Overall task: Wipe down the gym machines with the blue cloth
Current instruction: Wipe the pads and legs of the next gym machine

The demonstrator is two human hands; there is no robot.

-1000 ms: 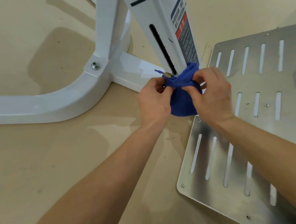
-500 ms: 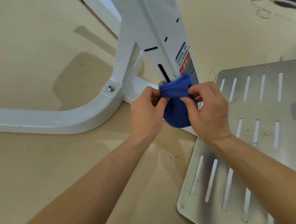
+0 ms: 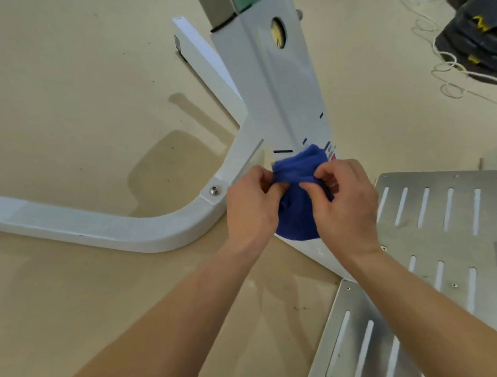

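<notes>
Your L hand [image 3: 253,205] & R hand [image 3: 345,208] both pinch the blue cloth [image 3: 297,211] along its top edge, thumbs and fingers curled into the fabric. The rest of it hangs bunched btw the two hands. Cloth sits right in front of the lower part of the gym machine's white upright post [image 3: 276,92], just under a short black slot and partly covering a red/blue label [image 3: 330,150]. Can't tell if it touches the metal. To your left the curved white base tube [image 3: 97,225] runs along the beige floor [image 3: 57,84], w/ a bolt [image 3: 214,190] at the bracket near your L hand. Under your R forearm lie slotted metal plates [image 3: 450,233]. Top right: a coiled white cord [image 3: 438,57] beside a dark bag-like thing [image 3: 483,30] w/ yellow marks.
</notes>
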